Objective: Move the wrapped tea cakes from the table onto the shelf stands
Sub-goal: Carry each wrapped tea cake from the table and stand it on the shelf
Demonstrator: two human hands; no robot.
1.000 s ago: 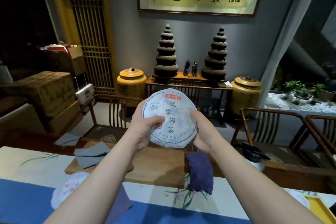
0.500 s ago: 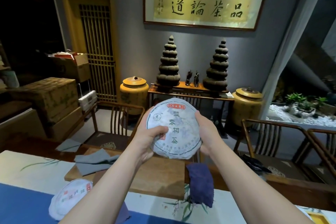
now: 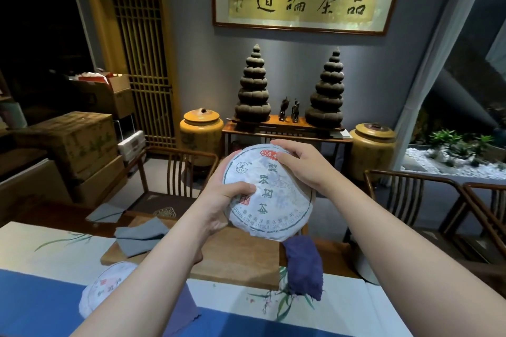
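A round tea cake (image 3: 269,194) in white paper with green and red print is held up in front of me, face toward the camera, above the table. My left hand (image 3: 224,200) grips its lower left edge with the thumb on the front. My right hand (image 3: 298,161) lies over its upper right rim, fingers curled across the top. A second wrapped tea cake (image 3: 102,288) lies on the table at the lower left, partly hidden by my left forearm. No shelf stand is in view.
A wooden tray (image 3: 235,257) sits on the table with a grey cloth (image 3: 139,236) on its left and a dark blue cloth (image 3: 302,265) at its right. Wooden chairs (image 3: 175,169) stand beyond the table. Behind them are a side table (image 3: 284,131) and yellow jars (image 3: 201,131).
My right hand has slid from the cake's right side up onto its top right rim. The cake has tilted and shifted slightly right; the view has tipped downward a little.
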